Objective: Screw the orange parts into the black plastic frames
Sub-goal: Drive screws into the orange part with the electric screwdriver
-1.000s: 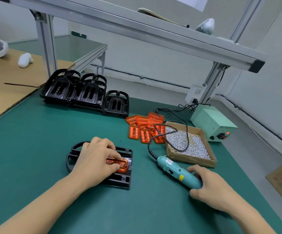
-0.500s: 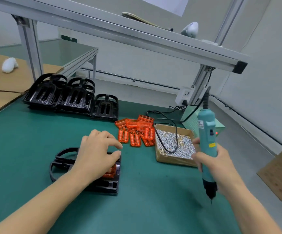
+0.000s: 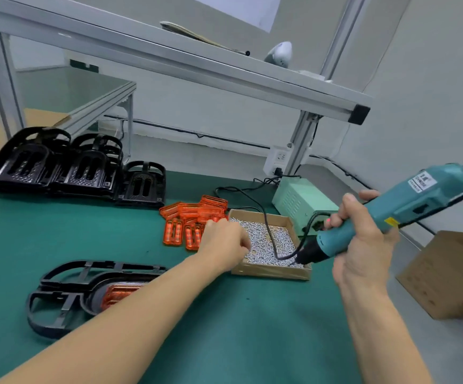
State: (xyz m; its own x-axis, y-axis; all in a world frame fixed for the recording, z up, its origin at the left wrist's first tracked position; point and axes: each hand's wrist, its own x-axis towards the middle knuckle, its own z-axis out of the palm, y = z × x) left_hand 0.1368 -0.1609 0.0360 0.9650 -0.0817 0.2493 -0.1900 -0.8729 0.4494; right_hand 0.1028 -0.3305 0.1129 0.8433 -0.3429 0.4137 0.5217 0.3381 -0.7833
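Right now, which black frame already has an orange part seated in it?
The lone black frame lying nearest the person, under the left forearm, with an orange part in its middle slot. The stacked frames at the far left show open slots, no orange.

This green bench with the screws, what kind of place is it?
Most likely a small factory assembly station: stacked black frames, a box of screws, and a corded electric screwdriver in the right hand.

The left forearm reaches diagonally across the tabletop toward its far right, the left hand with fingers curled downward; the right hand, raised near the right edge, grips a tool handle
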